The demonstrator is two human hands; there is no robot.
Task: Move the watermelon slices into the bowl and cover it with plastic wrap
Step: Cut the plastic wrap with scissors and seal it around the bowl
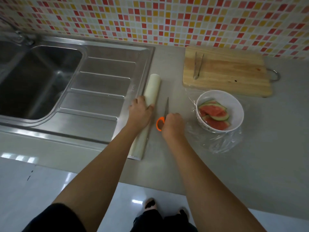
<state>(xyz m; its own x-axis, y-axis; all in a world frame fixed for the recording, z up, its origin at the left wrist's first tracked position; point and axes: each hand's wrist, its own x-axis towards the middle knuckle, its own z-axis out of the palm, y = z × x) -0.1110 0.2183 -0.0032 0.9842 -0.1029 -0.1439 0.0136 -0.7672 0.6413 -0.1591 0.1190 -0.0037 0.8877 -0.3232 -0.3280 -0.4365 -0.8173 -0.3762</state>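
From your head view, your left hand [141,111] lies over the middle of the roll [151,91], fingers curled across it and thumb on the near side, gripping it. The roll lies lengthwise along the right rim of the sink [117,46], one end toward the wall [167,19], the other near the counter [167,164] front edge. A small mark on the sink rim beside the roll is too small to read. Your right hand [173,124] is closed round the orange handle of the scissors [160,123], blades together and pointing away from you, just right of the roll. The bowl [237,104] stands to the right of that hand, near but apart, with the slices [214,114] piled inside. Film [215,143] clings to the bowl's left side and lies crumpled on the counter in front of it; you cannot tell whether it spans the top. Behind the bowl, almost touching it, the board [234,76] sits against the wall, with tongs [198,66] lying on its left part and a metal loop at its right edge. Bare counter stretches right of the bowl and toward the front edge; between roll and scissors the gap is narrow.
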